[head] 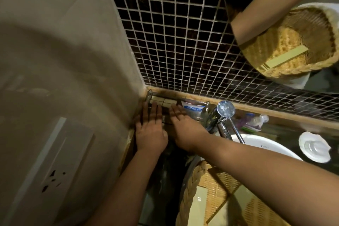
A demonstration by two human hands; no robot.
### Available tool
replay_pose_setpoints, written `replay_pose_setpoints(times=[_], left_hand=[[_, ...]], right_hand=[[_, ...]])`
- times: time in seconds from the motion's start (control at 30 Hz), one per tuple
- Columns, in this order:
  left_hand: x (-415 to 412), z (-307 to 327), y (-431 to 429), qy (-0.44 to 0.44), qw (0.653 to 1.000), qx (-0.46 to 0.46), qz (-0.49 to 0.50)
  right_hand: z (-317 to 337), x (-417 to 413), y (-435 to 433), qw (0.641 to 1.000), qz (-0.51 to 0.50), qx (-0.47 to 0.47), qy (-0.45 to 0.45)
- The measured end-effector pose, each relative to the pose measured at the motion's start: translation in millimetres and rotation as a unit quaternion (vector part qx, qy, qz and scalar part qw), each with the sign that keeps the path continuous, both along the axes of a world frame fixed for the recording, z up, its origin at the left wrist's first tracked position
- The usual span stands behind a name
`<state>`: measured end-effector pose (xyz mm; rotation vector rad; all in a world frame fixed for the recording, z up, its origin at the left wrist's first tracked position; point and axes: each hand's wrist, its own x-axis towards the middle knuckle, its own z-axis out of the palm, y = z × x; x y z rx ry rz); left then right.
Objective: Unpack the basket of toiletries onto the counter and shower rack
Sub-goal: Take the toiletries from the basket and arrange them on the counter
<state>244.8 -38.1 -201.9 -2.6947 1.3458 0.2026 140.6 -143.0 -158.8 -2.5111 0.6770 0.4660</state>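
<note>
Head view, only one. Both hands are down in the corner at centre frame, on the wire rack [176,102] fixed where the beige wall meets the dark mosaic tile. Left hand [151,131] lies flat, fingers [153,111] straight and slightly spread, clamped on nothing. Right hand [185,130] likewise flat, fingers together, tips against the small flat boxes [163,102] lined up in the rack; looks like squaring them, not gripping.

A white-and-blue pouch [193,110] sits in the rack just right of the boxes, beside the chrome tap [222,115].

Wicker basket [207,187] is at lower right on the bench, under the right forearm. Pale flat boxes [236,198] are left inside, so the unpacking isn't done. The basket at upper right is a mirror reflection.

Handling guess: boxes look like light, stiff card, not fragile, maybe a bit slick. Pinch across the short edges, or the long sides. The pouch is probably soft and saggy, so take it at the top seam.
</note>
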Motion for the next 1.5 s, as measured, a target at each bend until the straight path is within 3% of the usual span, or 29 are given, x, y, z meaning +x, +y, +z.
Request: replay_pose_setpoints(times=[0.63, 0.77, 0.97, 1.1, 1.23, 1.37, 1.43, 1.5], left_hand=[[2.3, 13.7, 8.1, -0.004, 1.000, -0.005, -0.025], [-8.8, 39.3, 19.9, 0.020, 0.999, -0.020, -0.023], [-55.8, 109.8, 44.2, 0.054, 0.990, -0.125, -0.038], [-115.3, 146.3, 59.2, 0.115, 0.965, -0.212, -0.102], [-180.4, 131.1, 85.4, 0.115, 0.921, -0.269, -0.259], [-227.9, 98.8, 95.4, 0.142, 0.938, -0.141, -0.283], [-243.4, 81.7, 91.2, 0.149, 0.954, -0.024, -0.260], [-244.6, 69.7, 87.1, 0.174, 0.960, 0.038, -0.214]], right_hand=[[9.0, -4.4, -2.7, 0.999, 0.033, -0.034, -0.019], [30.1, -17.1, 3.6, 0.996, 0.043, -0.066, -0.029], [71.7, -82.7, 27.0, 0.996, -0.010, -0.011, -0.086], [78.3, -152.8, 41.1, 0.996, 0.009, -0.025, -0.085], [73.1, -218.5, 53.9, 0.995, 0.061, -0.024, -0.075], [47.8, -261.4, 63.8, 0.999, 0.036, -0.013, -0.007], [33.2, -278.7, 65.4, 0.998, 0.034, -0.028, 0.037], [26.5, -291.8, 68.0, 0.997, 0.034, -0.042, 0.059]])
